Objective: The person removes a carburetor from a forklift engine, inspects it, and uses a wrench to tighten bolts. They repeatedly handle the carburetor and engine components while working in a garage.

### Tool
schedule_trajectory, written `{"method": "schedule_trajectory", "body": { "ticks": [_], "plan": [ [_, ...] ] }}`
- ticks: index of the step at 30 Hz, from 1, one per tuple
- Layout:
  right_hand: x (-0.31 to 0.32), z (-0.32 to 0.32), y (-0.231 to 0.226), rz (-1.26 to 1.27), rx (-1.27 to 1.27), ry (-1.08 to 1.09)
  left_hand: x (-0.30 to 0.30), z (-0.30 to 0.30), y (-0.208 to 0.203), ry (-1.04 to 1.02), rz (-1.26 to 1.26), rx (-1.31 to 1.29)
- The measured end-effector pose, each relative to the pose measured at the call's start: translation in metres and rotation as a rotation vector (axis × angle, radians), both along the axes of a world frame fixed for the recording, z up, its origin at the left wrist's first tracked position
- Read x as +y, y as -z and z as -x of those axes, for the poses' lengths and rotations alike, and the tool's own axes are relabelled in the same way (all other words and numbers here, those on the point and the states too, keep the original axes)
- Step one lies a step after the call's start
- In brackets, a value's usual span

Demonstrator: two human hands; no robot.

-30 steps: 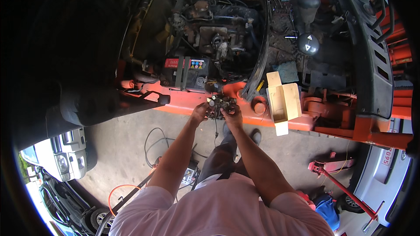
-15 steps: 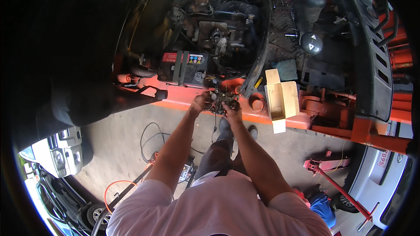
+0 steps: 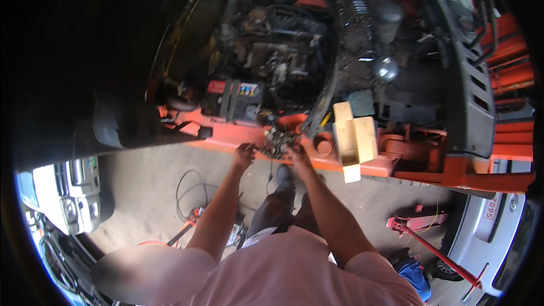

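A dark, greasy metal part that looks like a carburetor (image 3: 276,138) rests on the orange frame edge in front of me. Against its right side is my right hand (image 3: 298,157), fingers closed on it. My left hand (image 3: 244,156) is off to the left of the part, apart from it, with its fingers drawn together. Whatever may be between those fingertips is too small to make out. A thin dark cable (image 3: 270,177) hangs below the part.
Beyond the frame edge lie a battery (image 3: 247,101) and an exposed engine (image 3: 277,56). An open cardboard box (image 3: 365,139) sits to the right, near a yellow-handled tool (image 3: 325,119). Sockets (image 3: 359,5) lie farther back. A red floor jack (image 3: 416,224) stands on the floor at right.
My left hand has come off the carburetor and moved left and toward me. My right hand has stayed at its right side. The whole view has shifted slightly.
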State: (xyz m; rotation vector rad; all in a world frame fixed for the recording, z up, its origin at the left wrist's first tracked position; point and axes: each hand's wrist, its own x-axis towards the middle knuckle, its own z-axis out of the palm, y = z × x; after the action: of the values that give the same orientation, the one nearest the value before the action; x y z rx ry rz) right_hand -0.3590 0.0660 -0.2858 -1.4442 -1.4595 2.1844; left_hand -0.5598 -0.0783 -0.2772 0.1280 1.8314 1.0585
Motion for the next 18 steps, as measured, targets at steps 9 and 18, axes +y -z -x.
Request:
{"method": "schedule_trajectory", "body": {
  "ticks": [9,18],
  "plan": [
    [0.014,-0.121,-0.072,-0.101,-0.146,-0.192,0.023,-0.011,-0.179,0.433,-0.343,0.230],
    [0.031,-0.200,-0.173,-0.419,-0.093,0.206,0.145,0.066,-0.198,0.014,-0.269,1.052]
  ]
}}
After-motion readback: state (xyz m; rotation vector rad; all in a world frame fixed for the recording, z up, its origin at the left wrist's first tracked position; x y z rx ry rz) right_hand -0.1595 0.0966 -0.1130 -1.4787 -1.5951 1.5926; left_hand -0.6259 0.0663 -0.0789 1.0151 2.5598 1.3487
